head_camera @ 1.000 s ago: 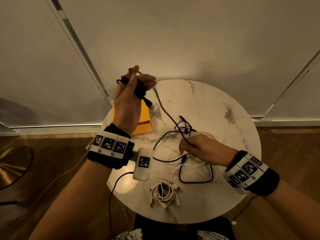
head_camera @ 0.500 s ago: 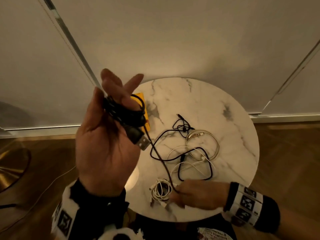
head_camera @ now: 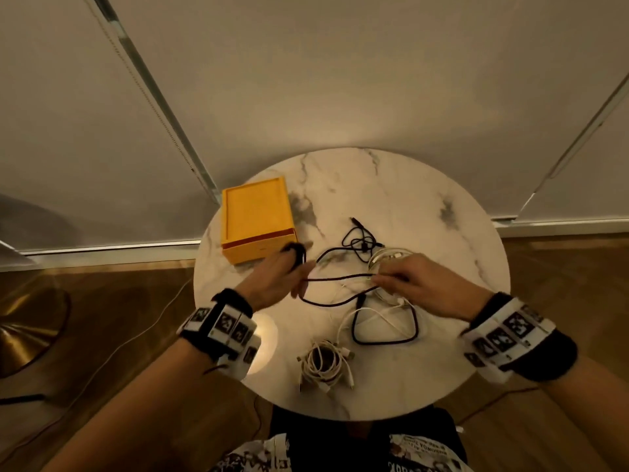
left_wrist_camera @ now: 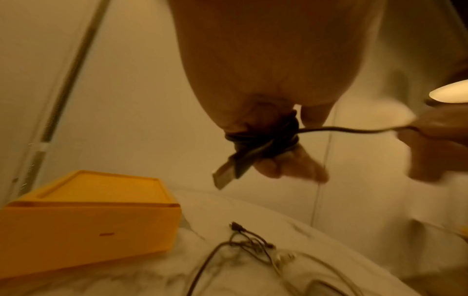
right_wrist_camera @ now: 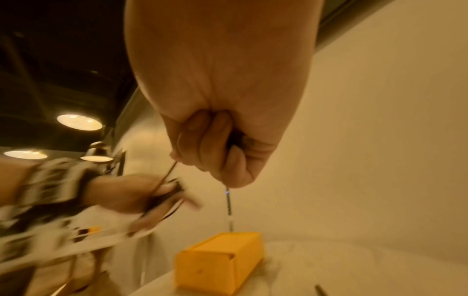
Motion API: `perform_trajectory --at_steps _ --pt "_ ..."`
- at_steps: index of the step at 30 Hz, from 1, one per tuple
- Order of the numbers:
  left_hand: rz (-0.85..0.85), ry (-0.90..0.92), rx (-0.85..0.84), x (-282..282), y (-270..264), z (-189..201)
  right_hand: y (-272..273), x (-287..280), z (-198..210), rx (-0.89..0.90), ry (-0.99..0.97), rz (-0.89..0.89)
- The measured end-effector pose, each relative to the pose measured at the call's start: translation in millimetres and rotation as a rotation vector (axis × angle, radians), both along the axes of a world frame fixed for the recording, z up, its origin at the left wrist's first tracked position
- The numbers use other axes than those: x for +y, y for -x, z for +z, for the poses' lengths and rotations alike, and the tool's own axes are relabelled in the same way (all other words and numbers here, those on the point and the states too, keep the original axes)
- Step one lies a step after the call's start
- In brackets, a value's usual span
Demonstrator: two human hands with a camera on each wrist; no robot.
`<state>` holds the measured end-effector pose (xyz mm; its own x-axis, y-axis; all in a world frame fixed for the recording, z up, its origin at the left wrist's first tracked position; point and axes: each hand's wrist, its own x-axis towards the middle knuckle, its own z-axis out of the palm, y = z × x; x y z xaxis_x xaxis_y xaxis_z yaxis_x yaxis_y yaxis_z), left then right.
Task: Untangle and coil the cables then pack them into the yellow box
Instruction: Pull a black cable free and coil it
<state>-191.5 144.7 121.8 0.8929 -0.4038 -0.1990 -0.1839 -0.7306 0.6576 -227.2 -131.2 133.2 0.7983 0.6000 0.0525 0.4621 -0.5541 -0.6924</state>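
I see the round marble desk carrying everything. Yellow box sits at its far left edge, lid closed as far as I can tell, nothing packed on top.

Left hand hovers just in front of the box, fingers extended with black cable wound in several turns round them; USB plug sticks out of the wraps in the left wrist view.

Right hand is over the middle of the desk, fingers curled, pinching the same black cable. The strand runs taut between both hands; the slack drops to the desk in a loop under them.

Loose white cable lies tangled with the black loop below the right hand. Pale coil lies partly under the right hand's fingers. White coiled bundle lies at the near edge, apart from the tangle.
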Motion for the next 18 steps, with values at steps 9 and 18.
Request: perform_trajectory --at_steps 9,18 --pt "-0.004 0.755 0.417 -39.9 45.0 21.6 -27.7 3.8 0.9 0.129 -0.467 -0.319" --pt "0.201 1.343 0.486 -59.3 26.4 36.0 -7.1 75.9 -49.2 0.285 -0.664 -0.405"
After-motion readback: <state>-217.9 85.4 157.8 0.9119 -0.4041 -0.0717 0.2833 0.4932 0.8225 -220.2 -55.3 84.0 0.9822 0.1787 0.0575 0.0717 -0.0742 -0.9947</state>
